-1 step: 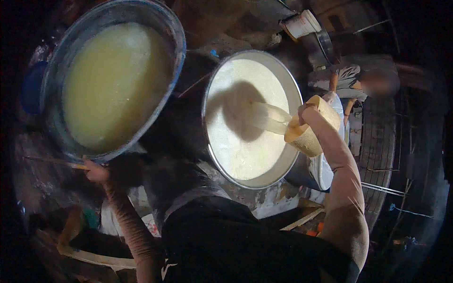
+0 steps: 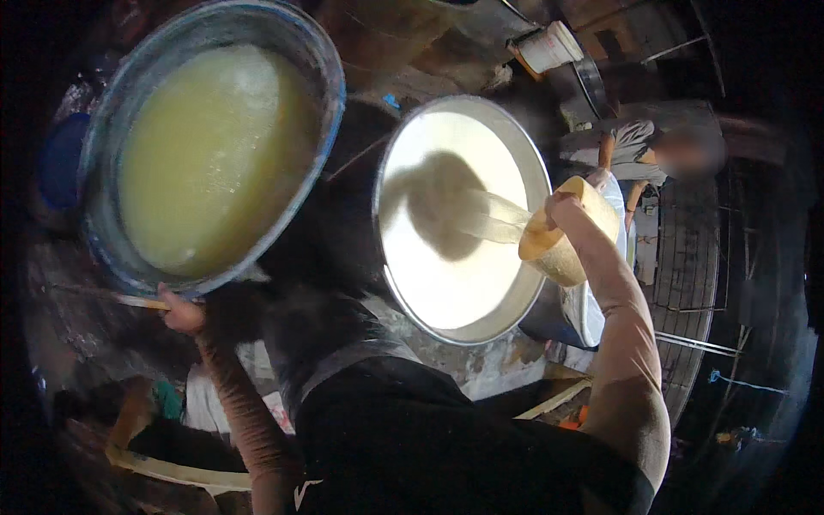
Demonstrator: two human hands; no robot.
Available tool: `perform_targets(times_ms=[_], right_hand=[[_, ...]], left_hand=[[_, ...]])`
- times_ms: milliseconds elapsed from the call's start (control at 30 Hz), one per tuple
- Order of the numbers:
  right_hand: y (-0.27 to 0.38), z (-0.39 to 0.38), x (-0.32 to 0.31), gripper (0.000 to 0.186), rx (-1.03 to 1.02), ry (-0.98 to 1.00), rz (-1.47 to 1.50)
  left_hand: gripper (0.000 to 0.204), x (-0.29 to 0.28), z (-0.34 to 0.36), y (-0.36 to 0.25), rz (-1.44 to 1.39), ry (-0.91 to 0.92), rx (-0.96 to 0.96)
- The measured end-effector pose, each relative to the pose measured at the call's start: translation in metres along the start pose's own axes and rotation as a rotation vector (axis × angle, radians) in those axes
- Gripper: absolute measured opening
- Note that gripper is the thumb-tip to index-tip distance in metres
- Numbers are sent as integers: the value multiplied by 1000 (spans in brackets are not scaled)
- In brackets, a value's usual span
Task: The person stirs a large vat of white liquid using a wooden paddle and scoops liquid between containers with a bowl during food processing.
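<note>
My right hand (image 2: 562, 209) is closed on the rim of a tan plastic bucket (image 2: 558, 257), tipped to the left. A broad stream of cloudy liquid (image 2: 493, 216) runs from it into a large round metal pot (image 2: 525, 163) holding pale, creamy liquid. My left hand (image 2: 184, 313) is closed around the pale end of a thin stick (image 2: 142, 302), right beside the lower rim of a big dark basin (image 2: 336, 112). Yellowish-green liquid (image 2: 202, 163) fills much of that basin. Shadow hides how far the stick reaches to the left.
Behind the tan bucket, another person (image 2: 631, 159) has both arms near a white-covered container (image 2: 592, 318). A white pail (image 2: 549, 47) lies tilted at the far right. Wooden framing (image 2: 180, 470) runs low on the left; a blue round object (image 2: 64, 161) sits left of the basin.
The basin and pot appear shifted slightly right in view, and my left hand with the stick likewise. Liquid keeps pouring from the tipped tan bucket, which has hardly moved.
</note>
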State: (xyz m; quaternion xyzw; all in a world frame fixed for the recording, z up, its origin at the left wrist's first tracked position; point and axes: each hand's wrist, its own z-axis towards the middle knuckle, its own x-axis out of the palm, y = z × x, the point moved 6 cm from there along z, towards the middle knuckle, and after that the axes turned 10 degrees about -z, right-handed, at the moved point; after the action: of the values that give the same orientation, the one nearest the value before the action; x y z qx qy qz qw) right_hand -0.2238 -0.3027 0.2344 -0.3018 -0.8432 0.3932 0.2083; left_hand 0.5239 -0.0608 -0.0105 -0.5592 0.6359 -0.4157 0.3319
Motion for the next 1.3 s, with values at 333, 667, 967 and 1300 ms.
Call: perform_targets(times_ms=[333, 667, 967, 1300], right_hand=[[15, -163, -145, 32, -299, -1018, 1038], [118, -332, -470, 28, -966, -1717, 712], [273, -281, -561, 17, -346, -1602, -324], [363, -241, -547, 22, -619, -1252, -22]], left_hand=[[49, 34, -58, -36, -74, 107, -185], [49, 26, -41, -26, -228, 256, 34], [39, 27, -44, -25, -190, 214, 53], [42, 29, -43, -20, -231, 246, 26]])
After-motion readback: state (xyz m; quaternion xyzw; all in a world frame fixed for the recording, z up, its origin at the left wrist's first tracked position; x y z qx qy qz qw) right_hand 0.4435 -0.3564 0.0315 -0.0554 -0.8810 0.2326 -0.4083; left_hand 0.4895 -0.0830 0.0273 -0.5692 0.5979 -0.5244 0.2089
